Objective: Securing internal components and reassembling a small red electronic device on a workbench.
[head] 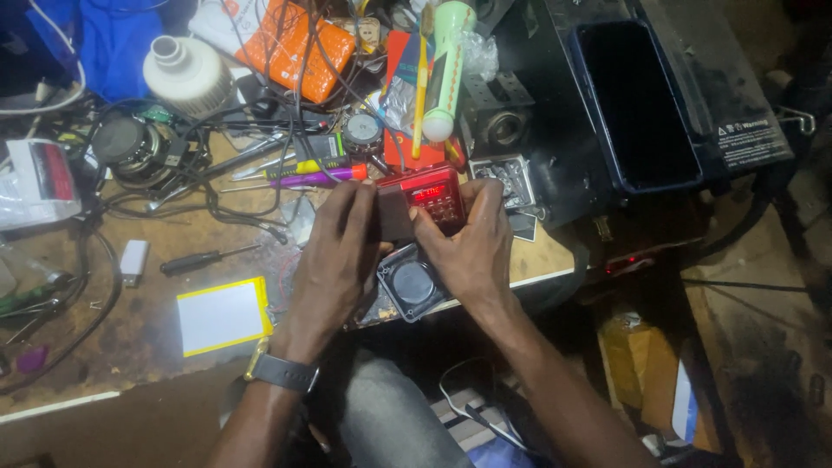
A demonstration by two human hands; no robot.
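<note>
Head view: left hand (334,251) and right hand (464,243) both clamp a small red radio (433,195) over the workbench (130,329) edge (display lit). Its casing appears open, a detached speaker (413,284) lying just below; reassembly seemingly remains.

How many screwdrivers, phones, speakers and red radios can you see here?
Screwdrivers: 3, black, yellow, purple
Phones: 1, dark, on the black machine
Speakers: 2, round black, square grey
Red radios: 1, held by left hand and right hand
Total: 7
</note>
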